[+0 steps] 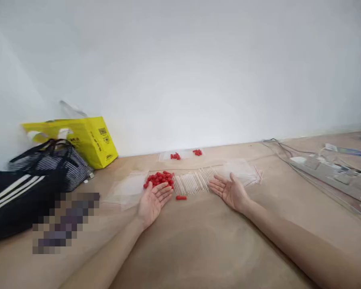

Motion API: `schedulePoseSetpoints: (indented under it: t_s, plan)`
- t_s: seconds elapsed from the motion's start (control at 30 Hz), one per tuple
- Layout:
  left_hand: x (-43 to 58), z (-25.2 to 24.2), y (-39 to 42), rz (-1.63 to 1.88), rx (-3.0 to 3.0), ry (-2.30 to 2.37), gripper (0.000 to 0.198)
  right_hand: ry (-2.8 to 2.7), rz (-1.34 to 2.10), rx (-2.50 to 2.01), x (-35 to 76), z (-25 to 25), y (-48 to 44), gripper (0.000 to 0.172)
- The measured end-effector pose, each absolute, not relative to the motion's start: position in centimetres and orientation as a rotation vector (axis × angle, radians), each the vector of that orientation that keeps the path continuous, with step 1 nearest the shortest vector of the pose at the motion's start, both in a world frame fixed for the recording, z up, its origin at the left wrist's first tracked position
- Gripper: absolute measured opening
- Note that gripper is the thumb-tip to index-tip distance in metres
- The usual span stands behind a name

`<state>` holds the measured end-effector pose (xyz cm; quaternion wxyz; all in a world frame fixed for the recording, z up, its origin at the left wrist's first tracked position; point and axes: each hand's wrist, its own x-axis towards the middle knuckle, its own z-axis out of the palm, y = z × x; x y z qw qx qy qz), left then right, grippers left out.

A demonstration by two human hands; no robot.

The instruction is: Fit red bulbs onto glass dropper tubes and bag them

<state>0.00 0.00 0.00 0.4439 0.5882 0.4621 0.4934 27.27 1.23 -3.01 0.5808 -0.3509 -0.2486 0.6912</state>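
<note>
My left hand (153,202) is palm up with its fingers stretched out, holding nothing, just in front of a pile of small red pieces (160,178). Between my hands lies a row of thin pale sticks (192,182), side by side on the brown surface. Palm up as well, my right hand (229,192) has its fingers apart at the right end of the row and holds nothing. One red piece (181,198) lies alone in front of the sticks. Clear plastic bags lie flat on either side, a left bag (128,188) and a right bag (240,170).
Near the wall, another clear bag (185,154) lies by two small red clusters. A yellow bag (99,140), a striped bag (78,168) and a black bag (21,200) stand at left, beside a pixelated dark object (67,222). Cables and a power strip (333,174) lie at right.
</note>
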Motion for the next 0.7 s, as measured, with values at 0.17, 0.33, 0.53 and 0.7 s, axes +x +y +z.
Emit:
schedulePoseSetpoints:
  t_s: [0.17, 0.33, 0.53, 0.7]
  plan:
    - [1.2, -1.4, -0.4, 1.282, 1.616, 1.248, 0.031, -0.892, 1.427, -0.939, 27.2, -3.3, 1.3, 0.055]
    - [1.9, -1.4, -0.4, 1.046, 2.157, 1.288, 0.015, -1.522, 0.589, -1.615, 28.1, -2.3, 3.5, 0.029]
    - [2.5, -1.4, -0.2, 0.875, 2.316, 1.360, 0.009, -1.592, 0.401, -1.935, 28.4, -1.9, 6.8, 0.011]
    - [2.8, -1.3, -0.5, 0.855, 2.330, 1.372, 0.003, -1.636, 0.334, -2.093, 27.9, -2.2, 8.0, 0.013]
